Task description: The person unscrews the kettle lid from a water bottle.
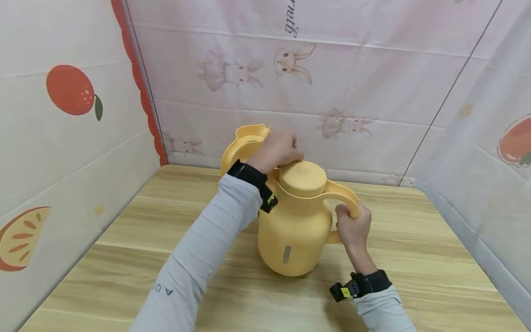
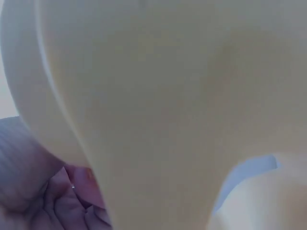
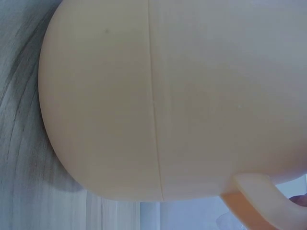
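Observation:
A yellow thermos jug [image 1: 295, 230] stands upright on the wooden table, with a round yellow lid [image 1: 304, 177] on top and a grey mark low on its front. My right hand [image 1: 354, 226] grips the jug's handle [image 1: 344, 193] at the right. My left hand [image 1: 275, 150] reaches over the spout side, its fingers curled at the lid's far left edge. In the left wrist view the jug [image 2: 158, 105] covers most of the picture, partly hiding the left hand's curled fingers [image 2: 62, 206]. The right wrist view shows the jug's rounded base [image 3: 96, 105] close up.
Behind my left hand is another yellow object [image 1: 234, 152] with a spout-like rim, partly hidden by that hand and forearm. The wooden tabletop [image 1: 415, 258] meets a pink rabbit-print backdrop [image 1: 249, 101] at the back. Fruit-print sheets [image 1: 74, 152] line the sides.

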The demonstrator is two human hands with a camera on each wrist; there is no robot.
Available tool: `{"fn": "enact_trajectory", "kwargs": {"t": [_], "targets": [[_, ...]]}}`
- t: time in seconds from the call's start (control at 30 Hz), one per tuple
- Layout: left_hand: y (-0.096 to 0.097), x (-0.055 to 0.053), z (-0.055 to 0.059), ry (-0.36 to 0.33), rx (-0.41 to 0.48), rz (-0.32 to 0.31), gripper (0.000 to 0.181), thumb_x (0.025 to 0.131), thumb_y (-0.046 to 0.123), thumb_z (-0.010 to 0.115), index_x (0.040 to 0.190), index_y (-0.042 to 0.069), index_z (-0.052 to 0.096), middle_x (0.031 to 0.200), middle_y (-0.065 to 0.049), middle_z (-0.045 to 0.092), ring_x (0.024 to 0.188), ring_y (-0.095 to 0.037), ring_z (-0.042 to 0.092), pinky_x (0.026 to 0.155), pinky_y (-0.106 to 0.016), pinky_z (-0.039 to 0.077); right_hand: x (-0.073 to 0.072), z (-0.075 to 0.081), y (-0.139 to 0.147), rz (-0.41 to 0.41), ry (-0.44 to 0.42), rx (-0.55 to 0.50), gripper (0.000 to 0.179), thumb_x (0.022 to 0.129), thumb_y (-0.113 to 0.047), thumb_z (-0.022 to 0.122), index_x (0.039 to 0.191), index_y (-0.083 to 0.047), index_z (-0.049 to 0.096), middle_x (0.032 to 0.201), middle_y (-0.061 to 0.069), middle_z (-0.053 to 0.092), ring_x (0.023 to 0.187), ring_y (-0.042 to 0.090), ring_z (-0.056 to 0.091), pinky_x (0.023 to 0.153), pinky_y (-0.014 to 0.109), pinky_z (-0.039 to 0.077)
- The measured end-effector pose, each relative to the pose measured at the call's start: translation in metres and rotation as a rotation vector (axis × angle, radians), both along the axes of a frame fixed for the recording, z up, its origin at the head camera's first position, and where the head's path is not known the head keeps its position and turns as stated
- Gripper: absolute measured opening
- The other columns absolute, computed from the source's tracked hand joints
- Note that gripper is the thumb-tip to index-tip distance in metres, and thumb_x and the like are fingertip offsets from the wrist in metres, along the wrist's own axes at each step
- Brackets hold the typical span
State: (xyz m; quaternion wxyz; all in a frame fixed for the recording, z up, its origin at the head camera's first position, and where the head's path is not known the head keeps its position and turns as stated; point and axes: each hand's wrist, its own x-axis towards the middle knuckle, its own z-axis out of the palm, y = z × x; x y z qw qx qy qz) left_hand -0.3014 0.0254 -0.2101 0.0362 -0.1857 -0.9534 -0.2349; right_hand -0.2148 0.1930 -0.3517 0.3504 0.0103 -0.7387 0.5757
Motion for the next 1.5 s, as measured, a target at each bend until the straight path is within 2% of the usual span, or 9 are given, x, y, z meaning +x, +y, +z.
{"fn": "enact_trajectory", "kwargs": {"t": [0.17, 0.27, 0.47, 0.53, 0.83, 0.97, 1.1, 1.23, 1.5], "targets": [[-0.005, 0.0, -0.004, 0.016, 0.015, -0.016, 0.025, 0.082, 0.018, 0.061, 0.064, 0.01, 0.045, 0.061, 0.0, 0.038, 0.056, -0.013, 0.041, 0.049, -0.021, 0.03, -0.001, 0.0, 0.0, 0.001, -0.01, -0.013, 0.029, 0.069, 0.012, 0.044, 0.052, -0.009, 0.034, 0.04, -0.009, 0.037, 0.032, 0.002, 0.038, 0.033, 0.017, 0.027], [-0.008, -0.001, -0.007, 0.045, 0.021, -0.019, 0.024, 0.082, 0.019, 0.061, 0.065, 0.01, 0.046, 0.063, 0.0, 0.039, 0.061, -0.014, 0.042, 0.053, -0.022, 0.03, -0.001, -0.001, 0.0, -0.002, -0.01, -0.011, 0.028, 0.069, 0.011, 0.044, 0.051, -0.009, 0.035, 0.04, -0.009, 0.037, 0.032, 0.002, 0.037, 0.033, 0.017, 0.026], [-0.018, -0.002, -0.016, 0.048, 0.077, 0.019, 0.026, 0.084, 0.022, 0.061, 0.067, 0.011, 0.044, 0.063, 0.0, 0.037, 0.061, -0.015, 0.041, 0.054, -0.023, 0.029, -0.002, -0.001, 0.0, 0.002, 0.008, 0.002, 0.028, 0.069, 0.012, 0.044, 0.051, -0.008, 0.035, 0.04, -0.009, 0.037, 0.033, 0.002, 0.036, 0.033, 0.016, 0.025], [-0.02, 0.0, -0.018, 0.053, 0.093, 0.032, 0.026, 0.085, 0.022, 0.06, 0.067, 0.011, 0.044, 0.063, 0.0, 0.037, 0.06, -0.015, 0.041, 0.053, -0.023, 0.029, -0.002, -0.001, 0.001, -0.001, 0.01, 0.004, 0.028, 0.07, 0.012, 0.044, 0.051, -0.008, 0.035, 0.04, -0.009, 0.037, 0.033, 0.001, 0.036, 0.033, 0.016, 0.026], [-0.027, 0.012, -0.026, 0.173, 0.142, 0.052, 0.016, 0.079, 0.018, 0.053, 0.071, 0.011, 0.041, 0.063, 0.0, 0.038, 0.056, -0.015, 0.04, 0.051, -0.023, 0.027, -0.001, 0.002, 0.001, -0.013, 0.023, 0.021, 0.029, 0.069, 0.013, 0.044, 0.051, -0.008, 0.034, 0.04, -0.009, 0.037, 0.033, 0.002, 0.036, 0.034, 0.016, 0.025], [-0.033, 0.017, -0.031, 0.24, 0.14, 0.063, 0.02, 0.075, 0.019, 0.051, 0.061, 0.011, 0.038, 0.055, 0.002, 0.035, 0.049, -0.013, 0.037, 0.048, -0.023, 0.023, -0.001, 0.002, 0.002, -0.014, 0.023, 0.019, 0.03, 0.069, 0.013, 0.044, 0.051, -0.008, 0.033, 0.039, -0.009, 0.036, 0.032, 0.002, 0.037, 0.033, 0.016, 0.025], [-0.037, 0.022, -0.034, 0.293, 0.122, 0.081, 0.025, 0.073, 0.021, 0.052, 0.052, 0.013, 0.039, 0.048, 0.005, 0.038, 0.045, -0.01, 0.037, 0.046, -0.023, 0.022, -0.001, 0.001, 0.001, 0.002, 0.015, 0.007, 0.029, 0.069, 0.013, 0.044, 0.051, -0.007, 0.034, 0.04, -0.009, 0.037, 0.033, 0.002, 0.037, 0.033, 0.017, 0.026], [-0.039, 0.027, -0.035, 0.313, 0.114, 0.099, 0.022, 0.069, 0.021, 0.051, 0.049, 0.016, 0.042, 0.048, 0.006, 0.038, 0.045, -0.009, 0.035, 0.042, -0.023, 0.021, -0.001, 0.0, 0.001, -0.004, 0.01, 0.004, 0.028, 0.069, 0.013, 0.044, 0.051, -0.007, 0.035, 0.04, -0.009, 0.037, 0.033, 0.002, 0.036, 0.033, 0.017, 0.026], [-0.04, 0.033, -0.036, 0.298, 0.128, 0.117, 0.023, 0.066, 0.022, 0.05, 0.048, 0.016, 0.038, 0.046, 0.007, 0.03, 0.044, -0.01, 0.028, 0.041, -0.024, 0.019, 0.0, 0.0, 0.001, -0.013, 0.008, 0.007, 0.028, 0.069, 0.012, 0.044, 0.051, -0.008, 0.035, 0.04, -0.008, 0.037, 0.033, 0.002, 0.036, 0.033, 0.016, 0.024]]}}
